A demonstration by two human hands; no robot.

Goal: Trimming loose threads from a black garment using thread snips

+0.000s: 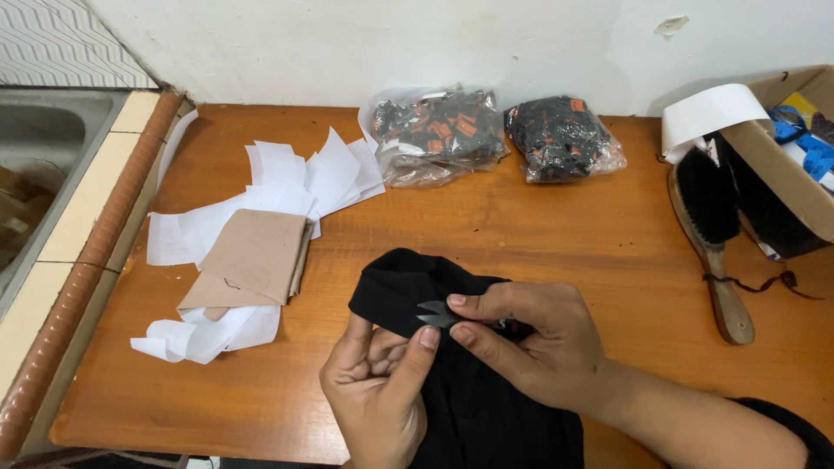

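surface: orange-brown wooden table [539, 234] against a white wall, seen from above by the person working at it.
left edge: tiled ledge with a rounded brown rim, and beyond it part of a metal sink [43, 139].
black fabric: dark garment [473, 391] lying at the near middle of the table, its upper end bunched between both hands, the rest running down out of view.
left hand: left hand [375, 391] curled under the fabric edge, fingers folded together, thumb pressing up against the cloth.
right hand: right hand [530, 334] resting on top of the fabric, thumb and forefinger pinched together on a small grey pointed piece [434, 314] at the fabric edge; what that piece is cannot be told.
left of hands: beige folded cloth [252, 259] lying on a loose spread of white paper pieces [304, 174].
far side: two clear plastic bags [439, 132] of small black and orange items, side by side near the wall.
right side: wooden brush [714, 234] with dark bristles, lying beside an open cardboard box [782, 169] of mixed items.
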